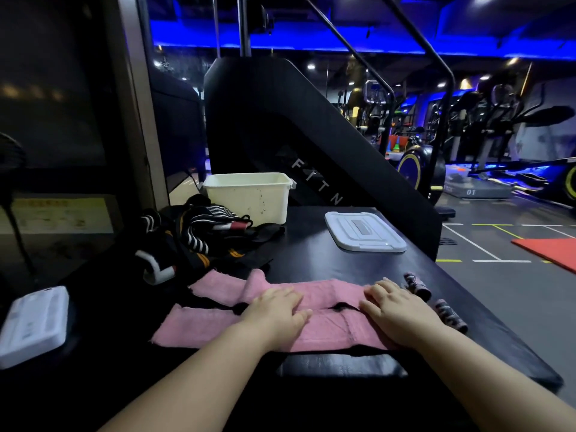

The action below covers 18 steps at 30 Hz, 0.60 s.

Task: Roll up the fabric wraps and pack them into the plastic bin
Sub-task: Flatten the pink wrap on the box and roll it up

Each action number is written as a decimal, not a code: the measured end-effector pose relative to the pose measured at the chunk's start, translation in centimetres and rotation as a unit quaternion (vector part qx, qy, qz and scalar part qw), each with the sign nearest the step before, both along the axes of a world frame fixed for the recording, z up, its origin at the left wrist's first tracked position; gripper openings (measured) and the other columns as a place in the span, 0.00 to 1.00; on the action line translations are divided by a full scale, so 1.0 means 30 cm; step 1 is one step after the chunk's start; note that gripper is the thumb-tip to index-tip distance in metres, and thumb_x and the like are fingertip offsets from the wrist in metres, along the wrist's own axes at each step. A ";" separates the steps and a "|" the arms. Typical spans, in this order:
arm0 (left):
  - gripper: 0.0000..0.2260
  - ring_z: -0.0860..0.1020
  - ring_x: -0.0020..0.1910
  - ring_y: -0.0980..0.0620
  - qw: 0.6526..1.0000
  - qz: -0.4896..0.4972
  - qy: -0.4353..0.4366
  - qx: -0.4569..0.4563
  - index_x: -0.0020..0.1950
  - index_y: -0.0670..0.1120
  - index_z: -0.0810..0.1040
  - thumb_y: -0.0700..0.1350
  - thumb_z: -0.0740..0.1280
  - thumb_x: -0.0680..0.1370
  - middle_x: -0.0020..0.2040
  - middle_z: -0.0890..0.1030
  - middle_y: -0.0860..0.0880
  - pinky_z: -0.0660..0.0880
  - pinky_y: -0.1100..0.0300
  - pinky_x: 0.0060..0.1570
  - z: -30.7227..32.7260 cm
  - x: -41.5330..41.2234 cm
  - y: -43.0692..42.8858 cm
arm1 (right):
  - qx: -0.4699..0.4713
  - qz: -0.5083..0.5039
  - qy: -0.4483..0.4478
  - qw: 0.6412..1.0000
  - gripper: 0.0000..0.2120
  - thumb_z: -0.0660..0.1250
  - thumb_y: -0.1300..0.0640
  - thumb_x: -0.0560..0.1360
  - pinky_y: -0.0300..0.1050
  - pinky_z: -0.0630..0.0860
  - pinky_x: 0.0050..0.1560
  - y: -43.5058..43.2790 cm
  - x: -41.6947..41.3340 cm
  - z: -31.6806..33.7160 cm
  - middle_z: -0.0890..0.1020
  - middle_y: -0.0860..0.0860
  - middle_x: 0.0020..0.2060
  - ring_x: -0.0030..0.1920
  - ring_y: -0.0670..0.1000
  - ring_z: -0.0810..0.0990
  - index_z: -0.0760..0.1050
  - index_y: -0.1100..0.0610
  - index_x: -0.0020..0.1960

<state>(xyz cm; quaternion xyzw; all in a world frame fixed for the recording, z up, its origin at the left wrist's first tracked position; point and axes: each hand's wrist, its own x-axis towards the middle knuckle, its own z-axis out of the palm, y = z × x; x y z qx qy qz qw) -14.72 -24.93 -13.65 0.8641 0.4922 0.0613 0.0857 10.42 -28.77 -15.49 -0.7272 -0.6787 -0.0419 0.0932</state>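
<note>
your left hand [277, 310] and right hand [396, 310] lie flat on the pink wrap [325, 293], fingers [291, 297] straight and slightly apart, gripping nothing. the wrap is spread on the desk [311, 251] under both palms, folded back on itself. a dark gap shows between your two sets of fingers, and a long tail runs out past your left fingers.

that fold is the first risk: start rolling with the layers skewed and the roll likely comes out cone-shaped and loose, so square the edges first. the second is the free tail. roll it without tension and it probably bunches, so keep one palm pressing while the other turns.

just beyond your right fingers sit two finished rolls [417, 286]. a wide sweep of that hand could knock them toward the desk edge. ahead and left of your left fingers, the pile [199, 232] of striped wraps lies near the pink tail and could snag it.

the bin [249, 198] stands open well ahead of your fingers, its lid [364, 232] lying apart to its right. a slack roll may spring open on the carry there.
</note>
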 end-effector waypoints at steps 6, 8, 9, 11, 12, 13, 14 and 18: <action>0.20 0.60 0.74 0.50 0.998 0.028 0.010 0.059 0.69 0.53 0.71 0.59 0.53 0.82 0.71 0.70 0.53 0.46 0.48 0.75 0.001 -0.041 0.007 | -0.009 0.032 0.014 0.999 0.20 0.54 0.43 0.82 0.40 0.59 0.70 -0.005 -0.016 0.018 0.60 0.46 0.77 0.73 0.49 0.66 0.68 0.50 0.69; 0.20 0.58 0.76 0.51 0.998 0.027 0.007 0.049 0.72 0.53 0.69 0.58 0.52 0.83 0.73 0.69 0.53 0.40 0.46 0.76 -0.004 -0.045 0.001 | -0.023 0.050 0.036 0.998 0.21 0.53 0.42 0.82 0.39 0.61 0.70 -0.012 -0.020 0.028 0.59 0.43 0.77 0.72 0.48 0.67 0.63 0.44 0.73; 0.20 0.59 0.76 0.51 0.999 0.028 -0.004 0.036 0.73 0.53 0.68 0.57 0.52 0.83 0.74 0.68 0.53 0.42 0.46 0.76 -0.004 -0.047 0.000 | -0.034 0.063 0.029 0.997 0.22 0.52 0.42 0.82 0.39 0.59 0.71 -0.014 -0.020 0.031 0.60 0.42 0.77 0.73 0.47 0.65 0.60 0.41 0.75; 0.21 0.58 0.76 0.50 0.999 0.030 -0.018 0.023 0.74 0.54 0.67 0.58 0.52 0.83 0.75 0.67 0.54 0.49 0.47 0.75 -0.010 -0.053 0.008 | -0.047 0.083 -0.008 0.995 0.23 0.50 0.42 0.82 0.38 0.54 0.73 -0.011 -0.017 0.034 0.62 0.42 0.76 0.74 0.45 0.61 0.57 0.41 0.77; 0.21 0.58 0.76 0.49 0.999 0.032 -0.014 0.025 0.74 0.55 0.66 0.59 0.52 0.82 0.75 0.66 0.55 0.52 0.48 0.75 -0.012 -0.057 0.011 | -0.048 0.087 -0.019 0.995 0.23 0.50 0.42 0.83 0.37 0.53 0.73 -0.012 -0.018 0.037 0.62 0.42 0.76 0.74 0.44 0.61 0.57 0.41 0.77; 0.22 0.57 0.77 0.49 0.999 0.034 -0.008 0.029 0.74 0.56 0.66 0.60 0.52 0.82 0.75 0.66 0.56 0.53 0.48 0.74 -0.015 -0.060 0.015 | -0.050 0.089 -0.028 0.994 0.23 0.49 0.42 0.83 0.36 0.52 0.72 -0.013 -0.018 0.039 0.63 0.42 0.75 0.74 0.43 0.60 0.57 0.41 0.77; 0.22 0.57 0.76 0.49 0.999 0.034 -0.002 0.033 0.74 0.56 0.66 0.61 0.52 0.82 0.75 0.66 0.56 0.52 0.47 0.74 -0.018 -0.062 0.018 | -0.050 0.089 -0.033 0.994 0.23 0.49 0.41 0.83 0.36 0.52 0.72 -0.012 -0.019 0.041 0.63 0.43 0.75 0.74 0.43 0.61 0.57 0.41 0.77; 0.24 0.47 0.79 0.50 0.999 0.017 0.016 0.036 0.75 0.56 0.64 0.62 0.53 0.81 0.80 0.55 0.52 0.37 0.47 0.76 -0.011 -0.066 0.027 | -0.048 0.092 -0.037 0.994 0.23 0.49 0.40 0.82 0.38 0.54 0.72 -0.009 -0.017 0.038 0.64 0.43 0.74 0.73 0.44 0.62 0.58 0.40 0.77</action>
